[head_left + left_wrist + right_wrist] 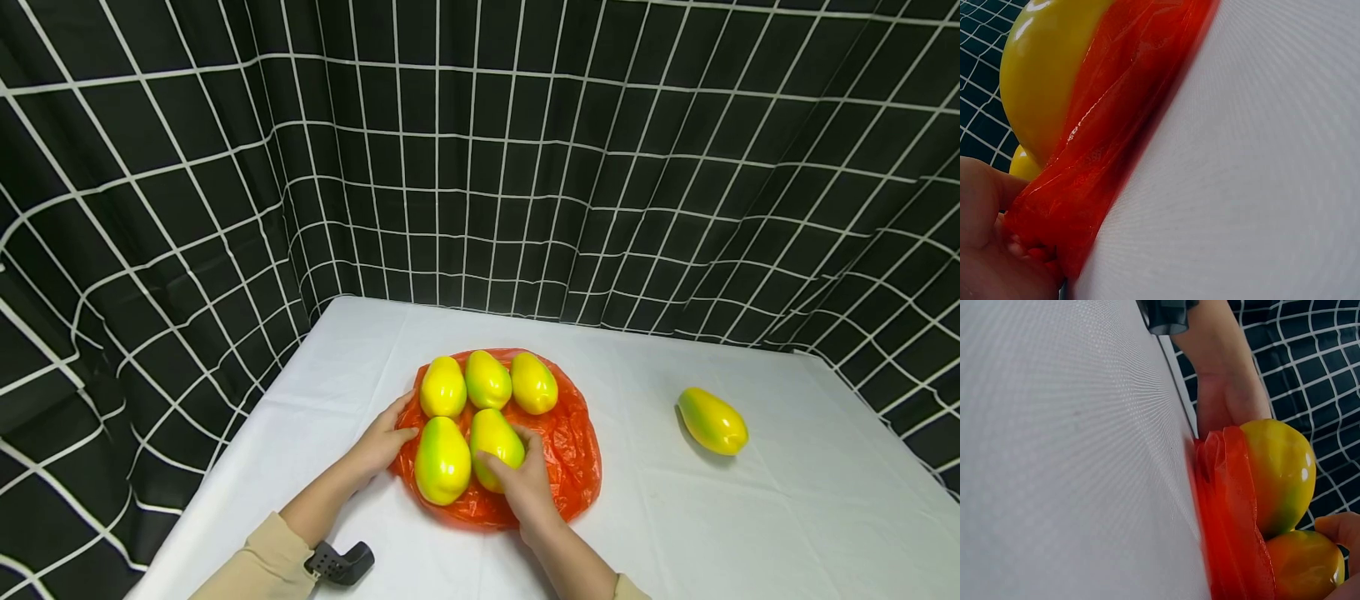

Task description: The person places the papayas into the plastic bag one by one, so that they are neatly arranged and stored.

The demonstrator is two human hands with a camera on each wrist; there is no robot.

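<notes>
Several yellow-green papayas lie on a spread red plastic bag (570, 450) in the head view, three along its far side and two nearer. My right hand (531, 482) grips the near right papaya (495, 437), thumb on its left and fingers on its far right. Beside it lies the near left papaya (442, 462). At the bag's left edge, my left hand (378, 440) holds the red plastic; in the left wrist view some of its fingers (1019, 250) are partly hidden by the film. The right wrist view shows the gripped papaya (1304, 565) against its neighbour (1282, 469).
A lone papaya (712, 421) lies on the white tablecloth (660, 508) to the right, apart from the bag. A black wrist device (341, 564) sits at the left sleeve. Black curtains (510, 167) with a white grid stand behind and on both sides.
</notes>
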